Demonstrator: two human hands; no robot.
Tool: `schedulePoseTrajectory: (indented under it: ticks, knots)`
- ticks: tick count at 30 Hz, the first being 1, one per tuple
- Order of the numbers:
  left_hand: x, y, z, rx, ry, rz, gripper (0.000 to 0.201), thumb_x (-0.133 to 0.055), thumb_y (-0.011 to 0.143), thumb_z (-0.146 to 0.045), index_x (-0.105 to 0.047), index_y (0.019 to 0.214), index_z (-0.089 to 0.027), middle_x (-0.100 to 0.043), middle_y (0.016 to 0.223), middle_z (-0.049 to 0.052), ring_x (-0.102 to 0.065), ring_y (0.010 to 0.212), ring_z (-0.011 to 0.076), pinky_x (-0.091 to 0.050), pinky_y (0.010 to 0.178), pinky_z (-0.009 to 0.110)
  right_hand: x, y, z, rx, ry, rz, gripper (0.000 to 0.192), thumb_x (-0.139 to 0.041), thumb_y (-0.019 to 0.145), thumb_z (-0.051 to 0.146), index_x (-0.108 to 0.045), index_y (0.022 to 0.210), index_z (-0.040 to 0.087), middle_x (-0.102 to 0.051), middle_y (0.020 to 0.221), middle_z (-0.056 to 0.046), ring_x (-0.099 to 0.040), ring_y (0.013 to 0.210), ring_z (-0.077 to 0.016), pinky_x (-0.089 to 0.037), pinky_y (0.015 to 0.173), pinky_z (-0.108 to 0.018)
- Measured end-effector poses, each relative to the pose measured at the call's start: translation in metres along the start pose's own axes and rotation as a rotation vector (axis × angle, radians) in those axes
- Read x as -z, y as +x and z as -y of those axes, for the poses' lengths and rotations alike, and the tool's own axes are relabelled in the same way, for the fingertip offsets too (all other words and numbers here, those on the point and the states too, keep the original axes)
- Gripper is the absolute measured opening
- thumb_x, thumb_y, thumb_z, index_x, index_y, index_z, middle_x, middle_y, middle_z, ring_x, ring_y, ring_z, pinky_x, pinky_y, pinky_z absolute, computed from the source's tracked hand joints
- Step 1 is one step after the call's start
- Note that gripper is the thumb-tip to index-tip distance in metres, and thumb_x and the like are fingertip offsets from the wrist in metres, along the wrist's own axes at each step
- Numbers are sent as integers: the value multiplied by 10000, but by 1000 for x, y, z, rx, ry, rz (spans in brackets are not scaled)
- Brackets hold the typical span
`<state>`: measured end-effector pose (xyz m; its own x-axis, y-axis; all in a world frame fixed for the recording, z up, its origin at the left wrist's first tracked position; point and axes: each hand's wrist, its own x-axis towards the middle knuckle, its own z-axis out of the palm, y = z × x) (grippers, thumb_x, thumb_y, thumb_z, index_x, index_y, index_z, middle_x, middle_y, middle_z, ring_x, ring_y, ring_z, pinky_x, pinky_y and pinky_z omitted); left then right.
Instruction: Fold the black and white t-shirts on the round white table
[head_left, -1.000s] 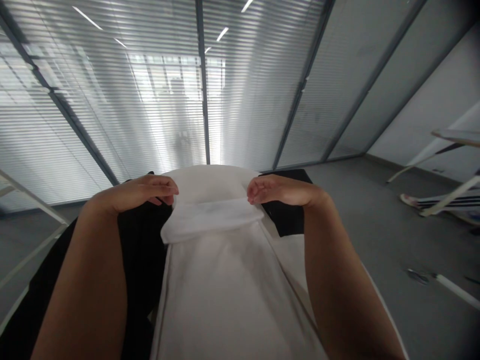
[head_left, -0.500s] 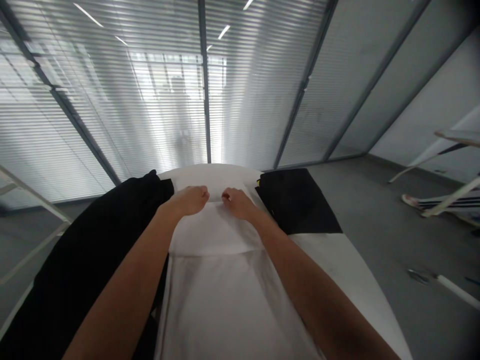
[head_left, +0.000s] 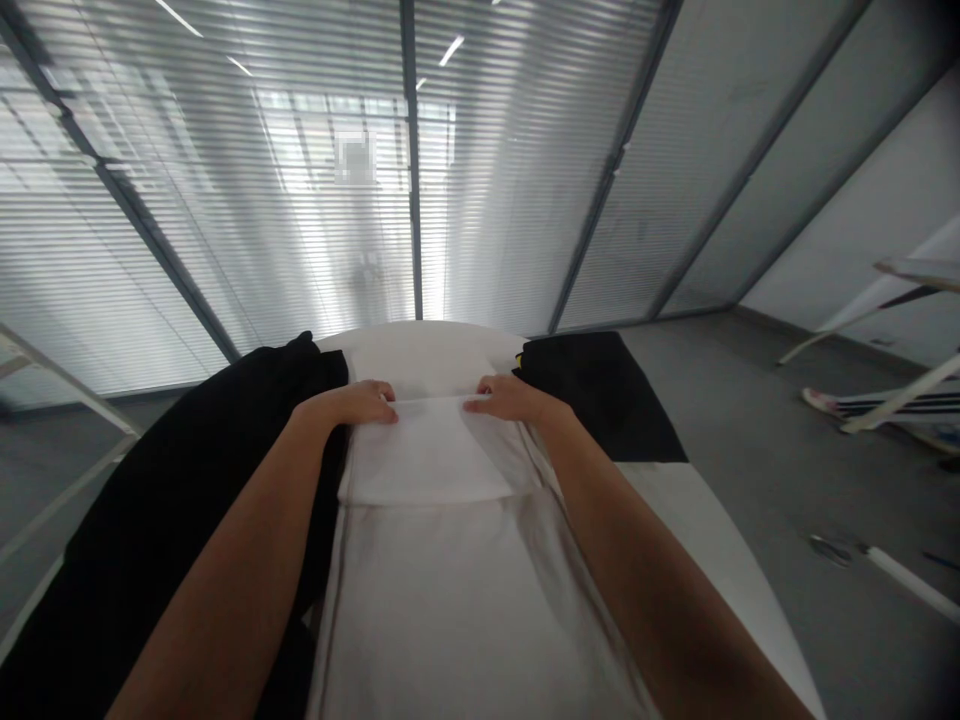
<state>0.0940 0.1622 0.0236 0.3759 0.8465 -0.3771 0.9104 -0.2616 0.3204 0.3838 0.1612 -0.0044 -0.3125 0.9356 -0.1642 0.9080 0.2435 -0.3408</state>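
Observation:
A long white cloth garment [head_left: 442,590] lies lengthwise on the white table, its far end doubled over into a flat folded band. My left hand [head_left: 364,402] pinches the far folded edge near its left corner, thumb on top. Toward the right end of that same edge, my right hand [head_left: 506,397] pinches the cloth between thumb and fingers. Between the hands the edge runs straight and slightly raised. What kind of garment it is, I cannot tell.
Heaped black cloth [head_left: 195,490] hangs over the table's left side. A folded black cloth [head_left: 604,395] lies at the right on the white table [head_left: 697,540]. Blinds [head_left: 315,230] stand behind. On the grey floor at right are scissors [head_left: 830,550] and a white stick-like object [head_left: 911,583].
My hands have moved apart along the far edge, from close together at the middle to near its corners. Their fingers now pinch the fold. The view has shifted slightly.

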Motion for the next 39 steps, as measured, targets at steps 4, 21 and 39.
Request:
schedulePoseTrajectory:
  ticks: [4, 21, 39]
  knots:
    - [7, -3, 17, -51, -39, 44, 423, -586, 696, -450, -682, 989, -161, -699, 1071, 76, -630, 962, 254, -458, 823, 298, 14, -9, -10, 141, 196, 127, 403, -702, 761, 407, -649, 1091, 181, -660, 1185, -88, -620, 1019, -237, -467, 853, -292]
    - [9, -4, 20, -85, -3, 20, 439, -462, 818, -523, -661, 988, -172, -692, 1077, 86, -617, 970, 245, -449, 840, 314, 26, -11, 1, -285, 143, 71, 393, -626, 850, 449, -657, 1060, 119, -702, 899, -156, -675, 674, -229, -539, 615, -336]
    - [8, -3, 26, -105, -11, 10, 480, -471, 801, -550, -673, 1015, -171, -694, 1098, 97, -627, 976, 244, -451, 863, 316, 25, -18, 12, -308, 361, 54, 319, -632, 804, 150, -599, 1121, 139, -649, 928, -105, -585, 560, -129, -519, 499, -268]
